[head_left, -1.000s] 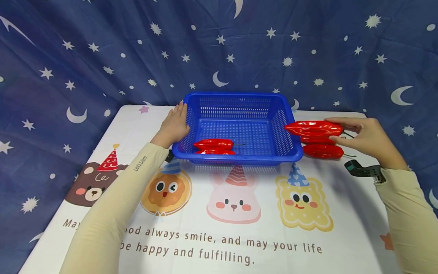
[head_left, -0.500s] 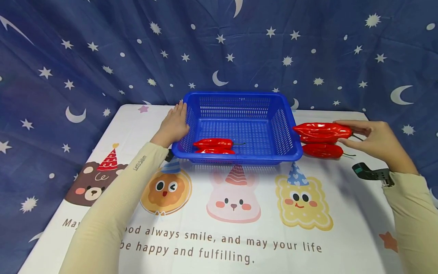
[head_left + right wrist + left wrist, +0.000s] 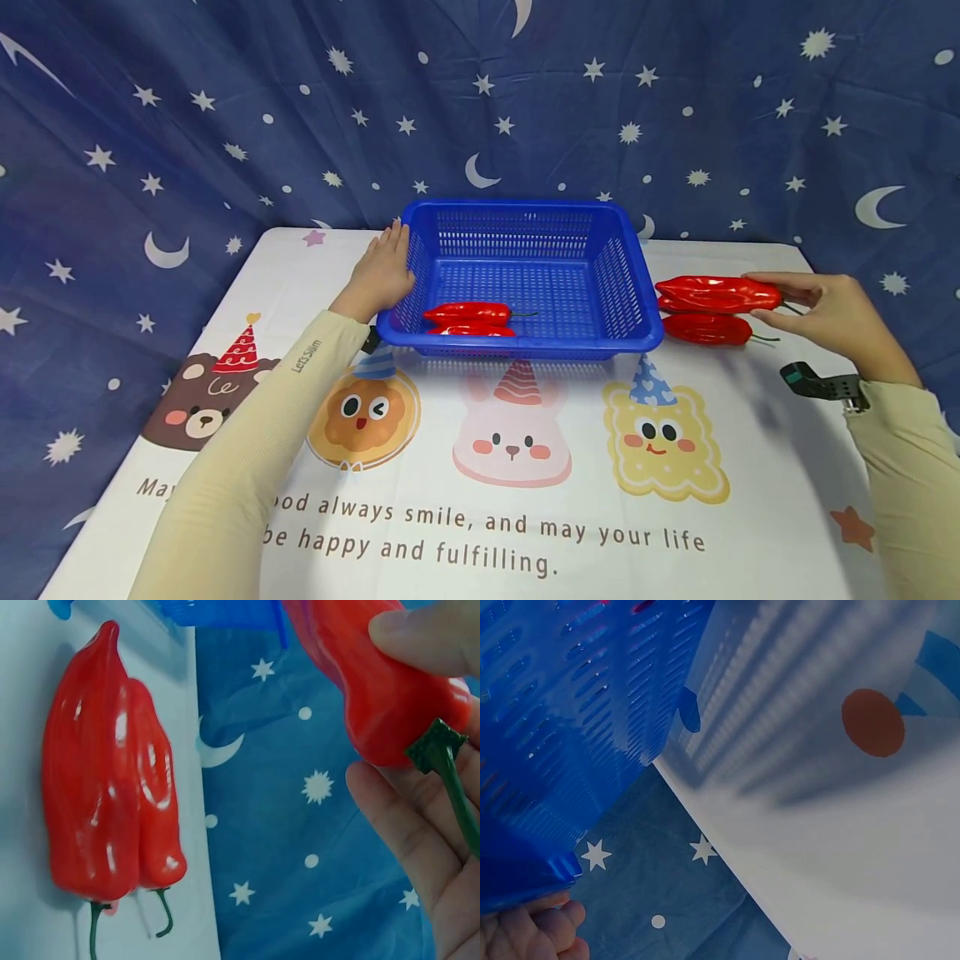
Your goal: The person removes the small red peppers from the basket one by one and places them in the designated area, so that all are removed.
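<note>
In the head view my left hand (image 3: 381, 271) holds the left rim of a blue plastic basket (image 3: 525, 343). Bent fingertips (image 3: 559, 926) show at the rim's underside in the left wrist view. To the right of the basket, my right hand (image 3: 828, 317) grips a red pepper (image 3: 716, 294) near its stem end, thumb on one side and fingers on the other. Its green stem (image 3: 442, 761) points back over the palm. Two more red peppers, a larger one (image 3: 90, 780) and a narrower one (image 3: 159, 795), lie side by side on the table; the held one partly covers them from above.
Two red peppers (image 3: 468, 314) lie inside the basket by its front wall. A white tablecloth (image 3: 600, 533) with cartoon prints covers the table. Behind hangs a dark blue curtain (image 3: 555, 92) with stars and moons.
My right hand has shifted right and slightly down in the head view with its pepper, whose tip has moved off the basket's right rim. The left hand and the basket stay in place.
</note>
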`<state>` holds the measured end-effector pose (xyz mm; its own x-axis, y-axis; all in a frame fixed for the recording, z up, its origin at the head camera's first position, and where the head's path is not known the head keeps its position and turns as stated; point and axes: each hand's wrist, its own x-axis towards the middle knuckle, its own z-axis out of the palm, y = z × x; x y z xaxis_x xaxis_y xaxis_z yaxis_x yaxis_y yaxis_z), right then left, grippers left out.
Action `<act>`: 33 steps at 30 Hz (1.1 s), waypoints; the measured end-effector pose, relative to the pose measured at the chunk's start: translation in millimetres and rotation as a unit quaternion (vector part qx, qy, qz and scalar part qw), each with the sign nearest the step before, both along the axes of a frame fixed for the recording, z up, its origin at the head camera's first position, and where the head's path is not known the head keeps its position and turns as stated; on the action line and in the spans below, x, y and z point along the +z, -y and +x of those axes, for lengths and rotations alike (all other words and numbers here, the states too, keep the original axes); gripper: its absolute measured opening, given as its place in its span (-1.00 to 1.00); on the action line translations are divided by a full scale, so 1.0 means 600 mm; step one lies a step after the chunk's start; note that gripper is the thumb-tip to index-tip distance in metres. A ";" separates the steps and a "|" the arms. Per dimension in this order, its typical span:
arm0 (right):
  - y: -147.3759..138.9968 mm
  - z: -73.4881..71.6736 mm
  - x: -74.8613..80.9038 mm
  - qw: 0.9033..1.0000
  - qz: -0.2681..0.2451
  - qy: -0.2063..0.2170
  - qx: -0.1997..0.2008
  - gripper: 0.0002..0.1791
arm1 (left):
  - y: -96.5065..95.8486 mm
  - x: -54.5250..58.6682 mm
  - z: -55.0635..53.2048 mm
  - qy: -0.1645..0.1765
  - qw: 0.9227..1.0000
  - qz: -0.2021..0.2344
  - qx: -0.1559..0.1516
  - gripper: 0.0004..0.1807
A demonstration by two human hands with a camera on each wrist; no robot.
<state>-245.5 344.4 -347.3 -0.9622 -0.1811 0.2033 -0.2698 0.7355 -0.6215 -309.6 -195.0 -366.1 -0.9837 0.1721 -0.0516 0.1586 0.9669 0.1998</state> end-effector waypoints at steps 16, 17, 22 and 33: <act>-0.031 0.009 -0.037 0.998 0.031 0.043 -0.016 -0.45 | 0.002 -0.002 -0.001 0.002 1.000 0.004 0.003 -0.21; -0.032 0.010 -0.040 0.998 0.031 0.044 -0.015 -0.46 | 0.001 -0.002 -0.001 0.003 1.000 0.003 0.003 -0.21; -0.036 0.013 -0.054 0.999 0.031 0.043 -0.011 -0.46 | 0.001 -0.001 0.000 0.005 1.000 -0.002 0.004 -0.21; -0.041 0.026 -0.082 0.999 0.015 0.032 0.009 -0.48 | 0.003 -0.005 -0.002 -0.007 1.000 -0.002 -0.002 -0.22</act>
<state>-229.9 369.2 -396.4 -0.9697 -0.2036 0.1347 -0.2429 0.7497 -0.6157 -310.9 -196.7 -368.9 -0.9837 0.1757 -0.0392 0.1650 0.9670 0.1943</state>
